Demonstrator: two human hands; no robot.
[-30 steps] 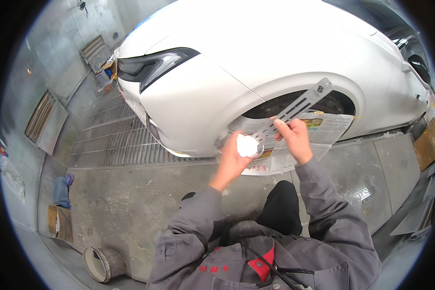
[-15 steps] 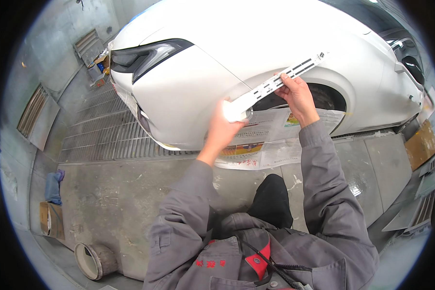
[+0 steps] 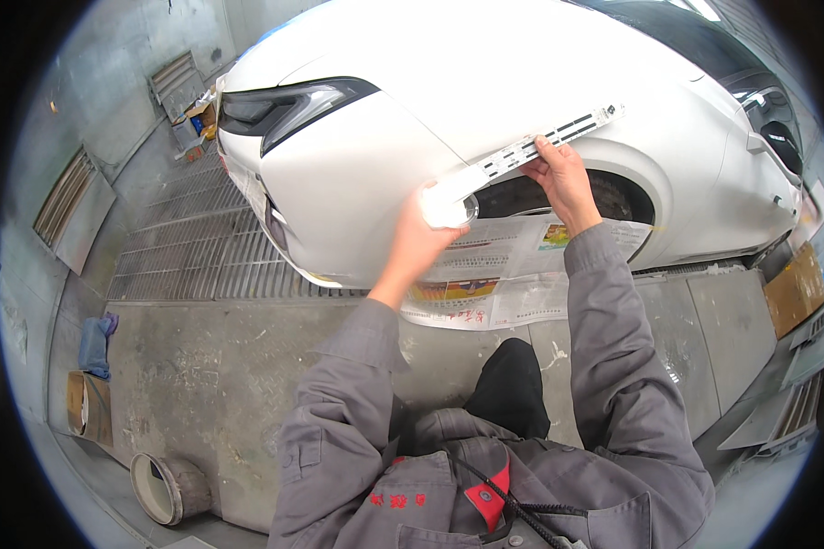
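My left hand point(image 3: 417, 240) is closed round a white, round-ended object point(image 3: 443, 209), overexposed, with a ring-like rim on its right side; I cannot tell its kind. From it a flat white strip with black bars point(image 3: 511, 159) slants up to the right. My right hand point(image 3: 566, 186) pinches this strip between thumb and fingers near its middle; its far end sticks out free. Both hands are in front of the white car's front fender point(image 3: 375, 174), above the wheel arch. Newspaper sheets point(image 3: 531, 274) hang or lie below the dark wheel opening point(image 3: 613, 194).
The car's headlight point(image 3: 293, 105) is at the left. Floor grating point(image 3: 183, 247) runs beside the bumper. A round duct-like drum point(image 3: 169, 489) and a cardboard box point(image 3: 90, 407) with blue cloth point(image 3: 97, 348) stand lower left. Panels point(image 3: 783, 412) lean at the right.
The view has shifted slightly, so the car sits a little to the right and lower. My hands keep the same grip on the strip and the round-ended object.
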